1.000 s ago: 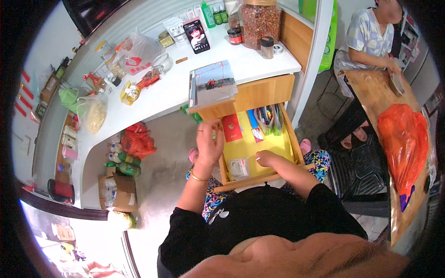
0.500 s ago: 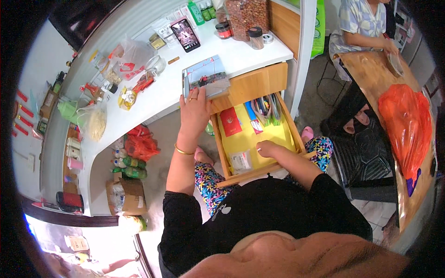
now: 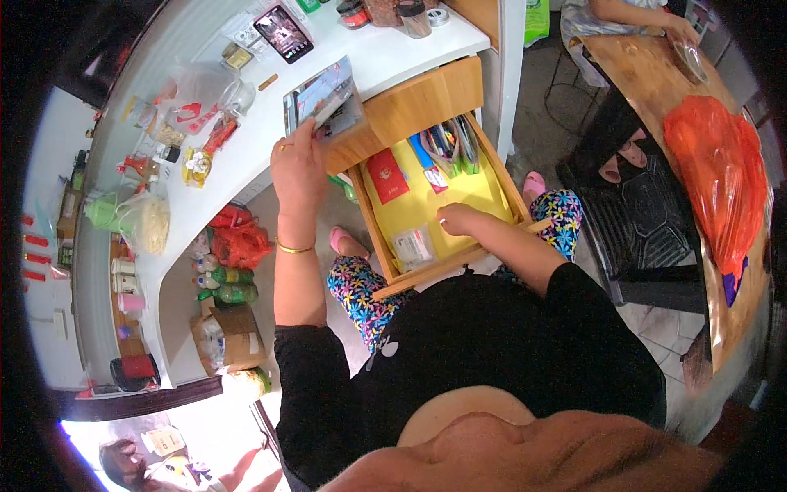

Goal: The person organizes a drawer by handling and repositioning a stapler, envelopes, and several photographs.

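Observation:
My left hand [image 3: 297, 168] has its fingers closed at the near edge of a glossy photo [image 3: 329, 97]. The photo tilts up over more pictures, which lie on the white counter by the drawer front; whether these are loose or bound I cannot tell. My right hand [image 3: 461, 220] is curled inside the open wooden drawer [image 3: 369, 223], above its yellow lining [image 3: 467, 193]. Something small and white shows at its fingers, too small to name. The drawer also holds a red booklet [image 3: 387, 176], a clear plastic packet [image 3: 413, 248] and several upright colourful items [image 3: 452, 148].
A phone [image 3: 284, 34] leans upright on the counter [image 3: 270, 102], with jars and plastic bags along it. Below are bottles and a cardboard box [image 3: 238, 338]. To the right, a wooden table [image 3: 627, 70] bears a red plastic bag [image 3: 711, 176]; another person's arms rest at its far end.
My view has shifted, so the scene sits higher and further left. My left hand has gone from lying on the pictures to raising the photo's near edge. My right hand stays in the drawer.

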`<state>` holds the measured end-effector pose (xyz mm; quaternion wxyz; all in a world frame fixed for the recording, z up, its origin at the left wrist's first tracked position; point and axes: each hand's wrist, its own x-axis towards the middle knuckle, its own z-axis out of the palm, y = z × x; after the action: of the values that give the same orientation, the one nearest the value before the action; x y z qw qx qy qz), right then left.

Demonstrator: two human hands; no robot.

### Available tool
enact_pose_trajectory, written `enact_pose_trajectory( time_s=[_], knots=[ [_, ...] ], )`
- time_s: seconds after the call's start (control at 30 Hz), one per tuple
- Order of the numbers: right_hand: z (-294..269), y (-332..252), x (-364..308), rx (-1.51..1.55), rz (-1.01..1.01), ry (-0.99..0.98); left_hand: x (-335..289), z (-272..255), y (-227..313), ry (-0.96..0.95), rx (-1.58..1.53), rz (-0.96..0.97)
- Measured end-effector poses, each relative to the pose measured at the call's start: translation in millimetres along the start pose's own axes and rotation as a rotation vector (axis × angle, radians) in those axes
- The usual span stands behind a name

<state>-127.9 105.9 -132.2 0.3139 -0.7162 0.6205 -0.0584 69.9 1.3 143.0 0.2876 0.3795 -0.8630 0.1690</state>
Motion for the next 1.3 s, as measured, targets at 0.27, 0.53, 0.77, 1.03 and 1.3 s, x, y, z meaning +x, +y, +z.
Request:
enact_pose_trajectory(
  time_s=[0.27,0.53,0.77,1.03,1.3],
  knots=[
    [2,1,3,0.138,0.009,0.132,-27,-8,5,0.357,-0.119,-0.018],
    [-41,-25,-16,1.07,0.035,0.033,-99,-25,22,0.314,-0.15,0.08],
    [-78,-83,-49,1.69,-0.182,-0.019,-154,-17,47,0.21,-0.275,0.133],
    [-67,-82,-73,2.087,-0.278,0.003,-171,11,65,0.086,-0.408,0.105],
    [-82,-57,-93,1.93,-0.122,0.317,-167,22,74,-0.06,-0.648,-0.109]
  ],
)
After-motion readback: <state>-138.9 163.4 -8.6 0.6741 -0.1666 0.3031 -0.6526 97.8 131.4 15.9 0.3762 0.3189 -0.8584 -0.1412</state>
